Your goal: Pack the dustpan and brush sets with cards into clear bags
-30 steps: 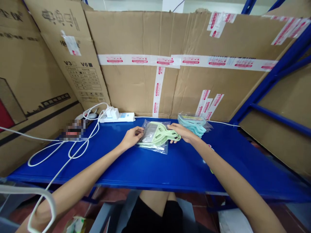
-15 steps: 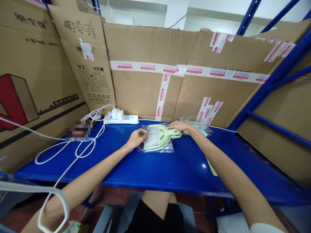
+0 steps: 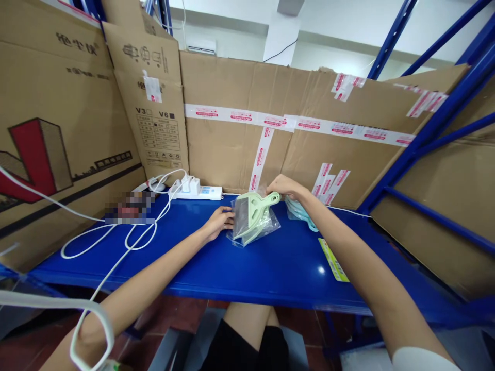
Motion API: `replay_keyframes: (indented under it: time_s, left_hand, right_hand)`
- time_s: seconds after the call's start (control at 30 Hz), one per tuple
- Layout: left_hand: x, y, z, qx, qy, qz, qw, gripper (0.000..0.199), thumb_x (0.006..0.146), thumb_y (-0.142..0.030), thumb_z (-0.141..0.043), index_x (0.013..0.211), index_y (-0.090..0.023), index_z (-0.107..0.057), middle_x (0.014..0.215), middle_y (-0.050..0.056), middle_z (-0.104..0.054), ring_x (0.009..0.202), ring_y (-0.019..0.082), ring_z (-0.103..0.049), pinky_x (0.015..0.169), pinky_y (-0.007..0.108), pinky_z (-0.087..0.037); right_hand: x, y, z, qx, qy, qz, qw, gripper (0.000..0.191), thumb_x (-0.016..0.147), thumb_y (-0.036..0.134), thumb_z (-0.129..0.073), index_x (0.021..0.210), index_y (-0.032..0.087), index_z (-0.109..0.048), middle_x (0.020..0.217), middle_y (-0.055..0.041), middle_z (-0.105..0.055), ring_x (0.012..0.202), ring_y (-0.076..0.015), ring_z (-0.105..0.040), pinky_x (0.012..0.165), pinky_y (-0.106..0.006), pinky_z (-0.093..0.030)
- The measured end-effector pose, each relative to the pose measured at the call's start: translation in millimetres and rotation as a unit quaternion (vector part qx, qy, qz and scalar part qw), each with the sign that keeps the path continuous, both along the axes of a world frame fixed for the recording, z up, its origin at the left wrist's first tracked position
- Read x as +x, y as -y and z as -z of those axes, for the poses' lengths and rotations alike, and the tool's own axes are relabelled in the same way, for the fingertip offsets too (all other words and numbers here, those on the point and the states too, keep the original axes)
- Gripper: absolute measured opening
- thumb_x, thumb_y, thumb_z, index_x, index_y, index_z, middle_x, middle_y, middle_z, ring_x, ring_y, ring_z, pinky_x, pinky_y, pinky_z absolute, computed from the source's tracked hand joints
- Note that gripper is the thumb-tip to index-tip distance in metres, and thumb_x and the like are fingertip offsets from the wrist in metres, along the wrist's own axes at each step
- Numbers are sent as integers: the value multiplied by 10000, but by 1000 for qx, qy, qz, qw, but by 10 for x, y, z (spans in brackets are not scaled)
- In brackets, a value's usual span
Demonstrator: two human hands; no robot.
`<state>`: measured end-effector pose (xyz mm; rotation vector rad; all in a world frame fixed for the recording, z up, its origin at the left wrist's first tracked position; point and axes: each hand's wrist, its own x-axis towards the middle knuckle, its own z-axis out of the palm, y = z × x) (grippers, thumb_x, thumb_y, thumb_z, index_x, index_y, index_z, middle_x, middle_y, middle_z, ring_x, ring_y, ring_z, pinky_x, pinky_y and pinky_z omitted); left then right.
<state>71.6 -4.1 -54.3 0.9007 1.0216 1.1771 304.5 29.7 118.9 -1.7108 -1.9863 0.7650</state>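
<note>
**Glossy blue desk [image 3: 278, 283] walled by brown printed cardboard [image 3: 228, 149], with a pale green plastic brush-and-dustpan set [image 3: 253, 216] midway along it**

The set is near the middle of the desk, between your hands, bristle end towards your left and handle towards your right. A crinkled clear plastic bag [image 3: 273, 224] shows around and below it; you can't tell from here how much of the set is inside.

Your left hand [image 3: 218, 224] has its fingers loosely bent at the bristle end; whether they pinch the film is unclear. Your right hand [image 3: 285, 185] arches over just behind the handle, fingertips hidden, so its grip can't be told either.

Just beyond your right wrist are light blue plastic pieces [image 3: 297, 210] in clear wrapping. A yellow-green printed card [image 3: 333, 260] lies by your right forearm, and a white power strip [image 3: 207, 192] stands against the cardboard.

The step in hand looks like working the set and its bag together. The next move calls for steadying the bristle end with your left while your right guides the handle, without snagging the thin film.
</note>
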Motion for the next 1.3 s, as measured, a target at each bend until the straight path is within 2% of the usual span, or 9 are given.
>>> replay_keyframes:
  time_s: [0.13,0.27,0.4,0.57,0.87,0.97,1.1,1.2,1.3]
  left_hand:
    - [-2,22,-68,-41,57,63,996,133,940,-256,-673,958,-163,-580,828,95,-696,662,197,-716,687,347,-639]
    - [13,58,-126,-58,99,103,988,226,1008,-389,-609,934,-178,-573,845,118,-709,717,222,-739,712,359,-652]
    - [48,97,-149,-62,147,100,982,245,1062,-365,-530,925,-171,-589,792,85,-689,662,191,-699,622,312,-636]
    - [81,117,-148,-54,147,54,986,170,1062,-240,-507,959,-158,-616,786,45,-651,620,146,-646,531,230,-595]
    - [92,84,-74,-37,139,38,989,156,1040,-299,-614,1071,-151,-650,884,75,-687,735,189,-710,622,326,-678]
    - [79,66,-22,-16,124,36,991,142,971,-247,-731,999,-150,-632,899,71,-705,716,177,-713,606,318,-676]
    - [69,72,47,10,114,45,992,242,890,-184,-831,1040,-146,-646,920,65,-729,751,178,-737,644,320,-685]
    - [93,74,106,33,82,41,995,341,853,-200,-883,1107,-137,-664,963,86,-750,789,198,-754,674,353,-696]
    - [148,59,151,39,68,20,997,375,820,-212,-924,1077,-135,-662,1032,110,-763,897,227,-775,791,404,-704]
  right_hand:
    - [-184,96,-263,66,47,-2,997,150,738,128,-765,617,135,-678,567,-12,-593,561,-118,-518,525,-264,-377]
    - [-355,178,-507,146,129,-20,981,96,761,174,-770,698,113,-729,548,-8,-559,653,-151,-592,602,-253,-439]
    - [-511,228,-643,183,190,-40,964,123,790,177,-735,748,64,-757,600,-51,-616,674,-164,-632,661,-273,-510]
    - [-577,245,-658,200,181,-62,961,153,816,167,-696,732,58,-760,564,-69,-610,657,-183,-643,670,-296,-539]
    - [-522,264,-797,215,32,-82,973,125,834,157,-705,740,80,-736,671,-133,-711,599,-241,-725,588,-373,-637]
    - [-474,279,-967,289,9,-93,953,117,823,168,-738,828,51,-750,798,-170,-755,749,-274,-775,712,-418,-677]
    - [-271,491,-1378,378,-7,-77,923,125,841,205,-781,849,81,-763,864,-136,-777,945,-303,-793,879,-481,-671]
    - [-14,764,-1671,449,-6,-57,891,229,919,302,-757,775,124,-749,733,-48,-729,809,-255,-799,774,-452,-682]
    - [268,922,-1751,517,-70,-50,852,245,943,353,-757,759,194,-733,748,-20,-713,678,-186,-764,617,-328,-631]
